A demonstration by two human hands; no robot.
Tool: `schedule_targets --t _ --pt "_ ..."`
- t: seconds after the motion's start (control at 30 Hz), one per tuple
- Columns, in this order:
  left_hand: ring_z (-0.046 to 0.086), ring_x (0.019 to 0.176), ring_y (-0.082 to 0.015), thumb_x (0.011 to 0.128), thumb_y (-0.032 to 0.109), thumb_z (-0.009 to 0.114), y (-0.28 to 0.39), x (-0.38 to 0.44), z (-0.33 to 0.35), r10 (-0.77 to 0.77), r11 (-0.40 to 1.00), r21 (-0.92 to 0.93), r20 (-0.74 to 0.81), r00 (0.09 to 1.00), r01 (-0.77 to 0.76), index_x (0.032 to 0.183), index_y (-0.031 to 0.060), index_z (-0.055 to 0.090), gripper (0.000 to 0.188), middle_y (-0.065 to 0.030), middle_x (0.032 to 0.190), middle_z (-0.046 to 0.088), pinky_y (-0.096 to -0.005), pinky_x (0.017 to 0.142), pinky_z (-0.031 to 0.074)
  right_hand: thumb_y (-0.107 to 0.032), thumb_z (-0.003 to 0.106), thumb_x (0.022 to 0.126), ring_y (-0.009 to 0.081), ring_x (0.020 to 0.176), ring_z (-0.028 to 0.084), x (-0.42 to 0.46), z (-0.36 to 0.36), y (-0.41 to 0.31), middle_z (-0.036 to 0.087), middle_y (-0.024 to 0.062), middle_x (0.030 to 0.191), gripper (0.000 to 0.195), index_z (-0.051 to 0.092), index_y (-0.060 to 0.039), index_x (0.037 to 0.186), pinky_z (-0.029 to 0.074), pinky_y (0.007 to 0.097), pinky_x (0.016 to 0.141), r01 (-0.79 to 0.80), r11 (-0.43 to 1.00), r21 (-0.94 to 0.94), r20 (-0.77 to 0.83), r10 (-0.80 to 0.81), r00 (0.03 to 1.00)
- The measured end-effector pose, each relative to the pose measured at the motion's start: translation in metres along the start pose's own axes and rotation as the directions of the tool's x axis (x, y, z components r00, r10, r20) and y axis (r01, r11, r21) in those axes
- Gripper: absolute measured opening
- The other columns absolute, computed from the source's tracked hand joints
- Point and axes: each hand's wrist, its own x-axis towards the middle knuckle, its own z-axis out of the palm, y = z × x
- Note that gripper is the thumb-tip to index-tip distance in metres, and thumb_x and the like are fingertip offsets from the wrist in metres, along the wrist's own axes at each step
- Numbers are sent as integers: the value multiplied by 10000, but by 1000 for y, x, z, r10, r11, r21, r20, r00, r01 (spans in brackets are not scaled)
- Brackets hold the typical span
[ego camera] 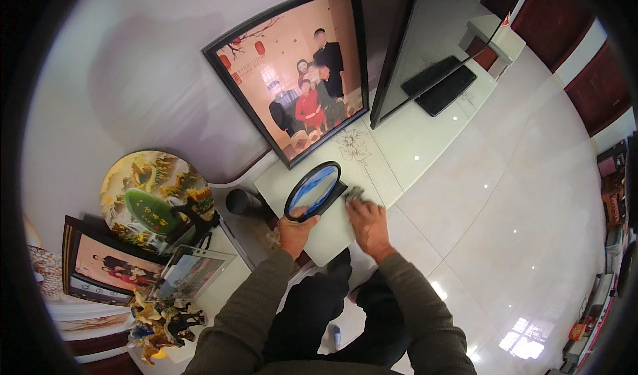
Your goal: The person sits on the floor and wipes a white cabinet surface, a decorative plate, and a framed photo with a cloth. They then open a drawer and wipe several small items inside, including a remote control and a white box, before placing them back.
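Note:
My left hand [295,236] grips the lower rim of a round, black-framed moving-sand picture [315,189] with blue and pale layers. The ornament is tilted, and its black base [333,199] points towards my right side. Beneath both hands lies the near end of a glossy white TV cabinet [326,238] with a printed flower pattern. Bunched under the fingertips of my right hand [370,225] is a small grey cloth [354,193], close beside the base. Whether the cloth touches the base or the cabinet top, I cannot tell.
A large framed group photo [299,76] leans on the wall behind, next to a television [423,46]. A black cylinder [243,203] stands left. Further left are a decorative round plate [154,175], smaller picture frames [192,273] and animal figurines [167,325]. Tiled floor [478,210] lies right.

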Motion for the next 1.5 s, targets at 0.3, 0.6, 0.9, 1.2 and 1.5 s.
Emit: schedule_targets --t 0.3,0.6,0.9,1.2,1.5 --pt "723 939 -176 809 18 902 -7 16 8 42 997 63 32 999 -44 1158 -83 680 425 -126 1044 780 -328 842 603 -108 662 930 359 1173 591 36 -13 86 648 78 1425 409 709 -118 1336 463 503 959 -303 950 -77 -135 292 947" --pt "721 1088 -220 841 25 893 2 18 8 -33 999 -1 27 999 33 1293 -95 646 528 -171 1263 727 -343 923 607 -197 562 980 396 1226 561 30 1 51 612 132 1458 463 667 -59 1409 438 520 993 -190 979 -73 -131 179 975" --pt "709 909 -151 955 130 837 8 7 4 -68 997 39 -24 997 69 1324 -24 723 416 -113 1191 758 -324 729 608 -177 576 965 349 1187 579 37 -2 56 610 105 1437 460 675 -72 1402 448 507 998 -257 957 -136 -99 245 965" --pt "695 965 -173 903 3 803 -9 5 11 19 999 38 -4 1000 -18 1319 5 698 429 -108 1181 725 -359 819 594 -308 446 1036 377 1214 549 21 7 32 566 156 1502 521 617 -62 1462 432 528 981 -264 962 -72 -85 257 963" --pt "602 1183 -231 877 -107 632 70 -30 -8 242 963 193 -316 917 -188 1413 51 613 560 -130 1302 616 -368 1027 498 -102 636 881 351 1211 568 -49 -7 -61 602 140 1463 546 643 -42 1423 434 480 972 -160 982 -98 -20 159 987"
